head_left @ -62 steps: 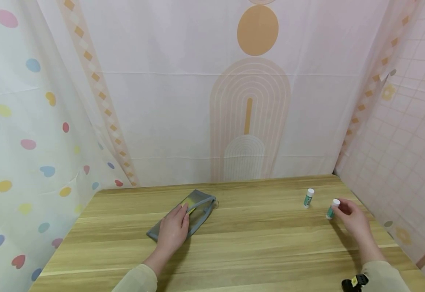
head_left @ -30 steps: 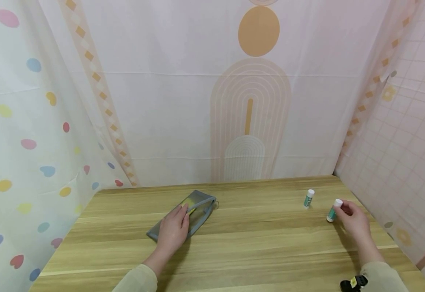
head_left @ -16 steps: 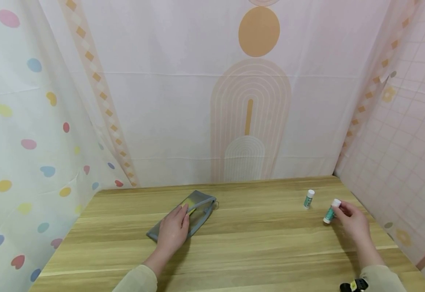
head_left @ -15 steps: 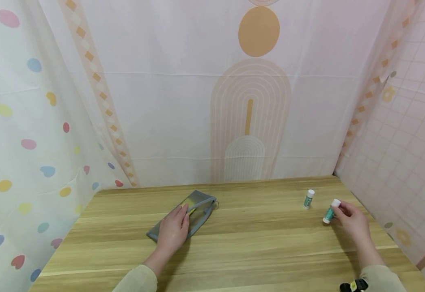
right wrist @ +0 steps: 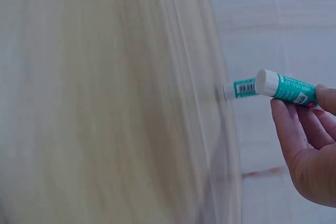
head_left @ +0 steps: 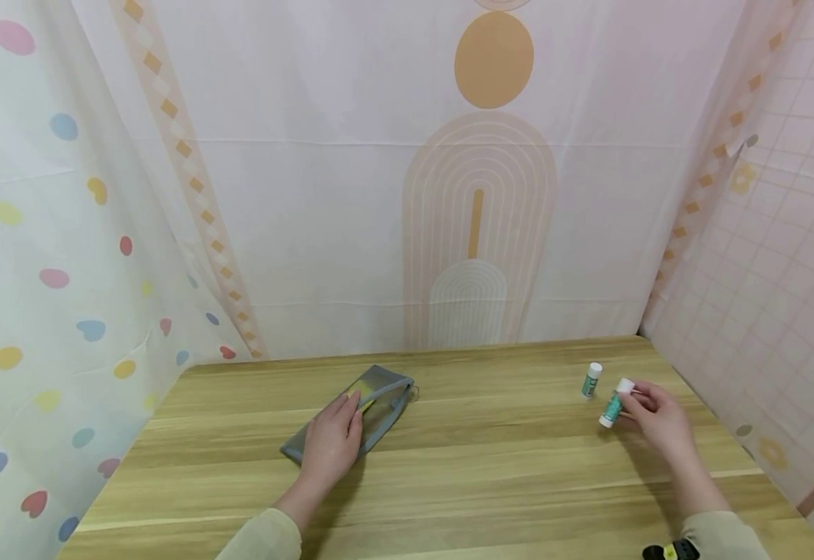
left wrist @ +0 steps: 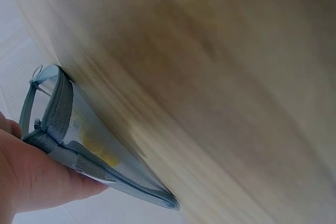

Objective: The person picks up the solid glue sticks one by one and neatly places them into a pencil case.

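Observation:
On the left half of the wooden table lies a grey mesh zip pouch [head_left: 387, 378], its mouth partly parted toward the right. My left hand [head_left: 331, 443] grips the pouch, thumb at the edge of the opening. Something yellow [left wrist: 102, 150] shows through the mesh in the left wrist view. At the right, my right hand [head_left: 662, 424] pinches a green-and-white glue stick [head_left: 615, 404] by its upper part, tilted with the white base low and to the left. A second glue stick [head_left: 592, 381] stands upright on the table just behind it, partly overlapped in the right wrist view.
The wooden table [head_left: 476, 467] spreads between both hands. A patterned curtain [head_left: 337, 233] hangs along its back edge, with a dotted cloth [head_left: 36, 327] at the left and a checked one [head_left: 791, 257] at the right.
My right hand has tilted the held glue stick, lifted it from upright on the table and carried it left. The left hand and pouch have stayed in place.

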`<state>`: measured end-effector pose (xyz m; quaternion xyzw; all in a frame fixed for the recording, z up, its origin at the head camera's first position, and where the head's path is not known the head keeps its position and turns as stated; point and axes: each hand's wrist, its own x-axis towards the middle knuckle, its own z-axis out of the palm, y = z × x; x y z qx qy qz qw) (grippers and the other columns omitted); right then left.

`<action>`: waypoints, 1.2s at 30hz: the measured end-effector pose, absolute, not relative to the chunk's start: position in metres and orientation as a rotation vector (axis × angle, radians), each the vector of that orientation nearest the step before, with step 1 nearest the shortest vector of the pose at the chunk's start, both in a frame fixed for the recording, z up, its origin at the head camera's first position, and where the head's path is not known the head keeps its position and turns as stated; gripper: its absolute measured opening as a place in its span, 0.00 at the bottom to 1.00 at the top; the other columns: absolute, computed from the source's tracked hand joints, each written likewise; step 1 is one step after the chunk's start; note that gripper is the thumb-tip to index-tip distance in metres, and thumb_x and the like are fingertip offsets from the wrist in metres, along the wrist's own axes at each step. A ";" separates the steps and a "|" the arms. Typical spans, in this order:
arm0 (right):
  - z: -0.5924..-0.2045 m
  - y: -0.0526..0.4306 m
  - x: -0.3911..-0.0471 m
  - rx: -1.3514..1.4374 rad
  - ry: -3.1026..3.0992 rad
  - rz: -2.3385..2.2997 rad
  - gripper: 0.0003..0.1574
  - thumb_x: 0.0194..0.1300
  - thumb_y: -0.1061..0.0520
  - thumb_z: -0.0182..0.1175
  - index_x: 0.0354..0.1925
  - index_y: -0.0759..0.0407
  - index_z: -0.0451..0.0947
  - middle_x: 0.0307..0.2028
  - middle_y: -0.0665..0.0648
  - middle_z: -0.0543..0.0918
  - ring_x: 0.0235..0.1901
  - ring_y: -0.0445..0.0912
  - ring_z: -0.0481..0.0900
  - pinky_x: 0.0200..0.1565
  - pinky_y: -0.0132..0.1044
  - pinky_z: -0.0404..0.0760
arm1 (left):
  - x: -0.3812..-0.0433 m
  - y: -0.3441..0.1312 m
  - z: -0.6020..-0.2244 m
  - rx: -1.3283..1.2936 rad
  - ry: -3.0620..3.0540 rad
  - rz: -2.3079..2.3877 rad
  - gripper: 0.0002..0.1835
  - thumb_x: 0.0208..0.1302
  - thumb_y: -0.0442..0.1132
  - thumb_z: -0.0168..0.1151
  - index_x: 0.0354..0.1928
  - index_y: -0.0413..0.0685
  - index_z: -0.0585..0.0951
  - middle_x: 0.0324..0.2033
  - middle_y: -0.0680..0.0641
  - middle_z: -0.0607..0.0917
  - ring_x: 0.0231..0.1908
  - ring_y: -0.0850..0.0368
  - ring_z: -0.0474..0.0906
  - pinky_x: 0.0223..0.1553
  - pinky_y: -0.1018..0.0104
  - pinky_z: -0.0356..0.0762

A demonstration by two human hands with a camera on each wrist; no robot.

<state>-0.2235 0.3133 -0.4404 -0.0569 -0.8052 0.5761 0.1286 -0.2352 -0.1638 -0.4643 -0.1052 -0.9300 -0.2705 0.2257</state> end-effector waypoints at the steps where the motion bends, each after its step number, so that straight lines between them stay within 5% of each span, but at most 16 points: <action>1: -0.440 0.312 -0.224 -0.157 -2.336 1.689 0.26 0.73 0.66 0.53 0.61 0.83 0.61 0.40 0.55 0.83 0.32 0.27 0.78 0.40 0.35 0.85 | -0.235 -0.164 -0.464 -0.291 -2.565 -0.746 0.20 0.71 0.34 0.56 0.62 0.35 0.77 0.56 0.30 0.79 0.57 0.32 0.75 0.54 0.32 0.69; 28: -0.438 0.254 -0.235 -0.077 -2.307 1.929 0.27 0.72 0.66 0.55 0.63 0.81 0.63 0.44 0.59 0.81 0.35 0.31 0.79 0.44 0.39 0.84 | -0.236 -0.164 -0.464 -0.294 -2.569 -0.763 0.20 0.72 0.34 0.55 0.62 0.35 0.77 0.57 0.30 0.79 0.57 0.32 0.75 0.55 0.32 0.69; 36: -0.443 0.232 -0.240 -0.036 -2.339 1.952 0.25 0.72 0.67 0.55 0.62 0.80 0.65 0.48 0.68 0.81 0.37 0.34 0.80 0.44 0.41 0.85 | -0.236 -0.164 -0.464 -0.290 -2.575 -0.763 0.20 0.72 0.34 0.55 0.62 0.35 0.77 0.57 0.31 0.79 0.58 0.33 0.75 0.55 0.32 0.68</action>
